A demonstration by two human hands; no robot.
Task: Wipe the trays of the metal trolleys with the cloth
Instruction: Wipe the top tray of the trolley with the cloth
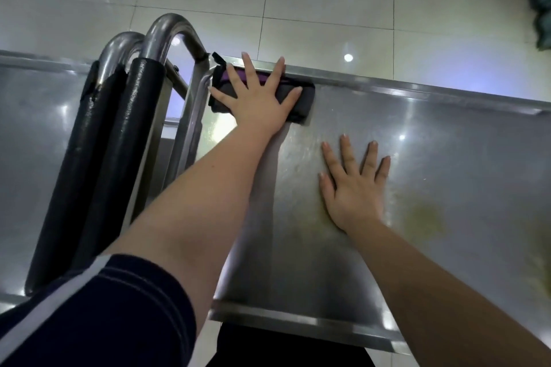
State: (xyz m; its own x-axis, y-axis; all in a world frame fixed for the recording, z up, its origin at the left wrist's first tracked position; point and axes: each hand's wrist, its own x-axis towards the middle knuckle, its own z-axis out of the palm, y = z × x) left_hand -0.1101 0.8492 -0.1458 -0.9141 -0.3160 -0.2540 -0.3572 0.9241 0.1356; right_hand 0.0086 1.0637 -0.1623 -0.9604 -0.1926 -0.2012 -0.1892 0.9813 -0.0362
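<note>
A metal trolley's top tray (447, 158) fills the middle and right of the view. My left hand (256, 98) lies flat with spread fingers on a dark cloth with a purple stripe (305, 101), pressing it into the tray's far left corner against the raised rim. My right hand (354, 185) rests flat on the bare steel nearer to me, fingers spread, holding nothing. Yellowish smears (423, 217) show on the tray to the right of that hand.
Two curved steel handles with black foam grips (119, 134) stand at the left between this trolley and a second trolley's tray (29, 116). Glossy tiled floor (328, 3) lies beyond the far rim. A dark green bundle (541, 9) sits at the upper right edge.
</note>
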